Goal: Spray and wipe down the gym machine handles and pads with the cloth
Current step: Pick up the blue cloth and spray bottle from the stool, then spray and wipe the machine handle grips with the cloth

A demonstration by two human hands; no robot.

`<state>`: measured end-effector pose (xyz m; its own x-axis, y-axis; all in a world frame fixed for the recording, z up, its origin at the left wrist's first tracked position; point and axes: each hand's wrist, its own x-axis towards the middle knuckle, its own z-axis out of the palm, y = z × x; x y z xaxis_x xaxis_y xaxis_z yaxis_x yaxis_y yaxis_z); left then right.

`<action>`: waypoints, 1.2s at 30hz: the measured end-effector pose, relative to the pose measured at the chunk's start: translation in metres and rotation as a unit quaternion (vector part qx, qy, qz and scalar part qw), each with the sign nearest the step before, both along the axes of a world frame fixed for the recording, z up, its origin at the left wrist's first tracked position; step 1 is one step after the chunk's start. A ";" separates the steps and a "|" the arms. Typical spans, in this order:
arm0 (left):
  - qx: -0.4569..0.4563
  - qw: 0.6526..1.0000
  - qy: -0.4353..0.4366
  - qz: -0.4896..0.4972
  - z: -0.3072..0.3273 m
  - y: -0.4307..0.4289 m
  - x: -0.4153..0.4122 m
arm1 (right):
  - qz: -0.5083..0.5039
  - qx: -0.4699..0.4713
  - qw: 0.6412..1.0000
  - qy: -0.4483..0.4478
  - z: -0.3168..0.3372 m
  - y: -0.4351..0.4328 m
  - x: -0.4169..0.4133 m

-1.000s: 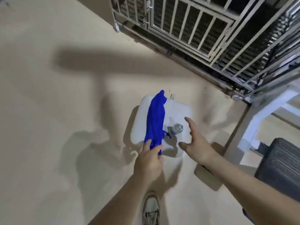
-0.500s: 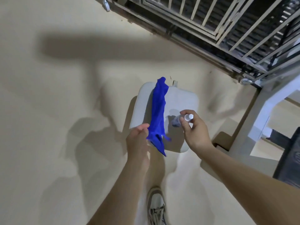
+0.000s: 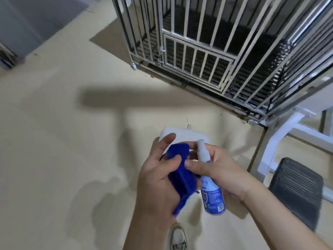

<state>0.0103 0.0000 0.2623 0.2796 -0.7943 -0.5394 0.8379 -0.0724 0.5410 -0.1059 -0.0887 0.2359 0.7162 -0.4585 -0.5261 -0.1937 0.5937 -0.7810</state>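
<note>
1. The blue cloth is held bunched in the left hand, pinched between thumb and curled fingers, with the forefinger stretched out above it.
2. The spray bottle is gripped in the right hand, whose fingers are wrapped round its body above the low white table.
3. Both are held well apart from the black pad and the white machine frame.
4. Spray could be wasted on the floor or the fingers if the nozzle were pressed here; which way its outlet faces cannot be told.
5. The hanging tail of cloth could be dragged or dropped if the pinch were loosened.
</note>
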 end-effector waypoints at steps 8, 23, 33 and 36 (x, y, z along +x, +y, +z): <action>0.023 0.972 -0.234 0.020 0.158 0.037 -0.063 | -0.096 -0.219 0.970 0.050 0.175 0.055 -0.061; -0.105 0.904 -0.407 -0.078 0.402 0.130 -0.237 | -0.144 -0.313 0.933 -0.106 0.423 0.158 -0.252; -0.212 0.848 -0.464 -0.141 0.492 0.154 -0.342 | -0.081 -0.311 0.936 -0.146 0.504 0.179 -0.365; -0.234 0.842 -0.453 -0.174 0.503 0.149 -0.355 | -0.056 -0.289 0.943 -0.157 0.517 0.180 -0.387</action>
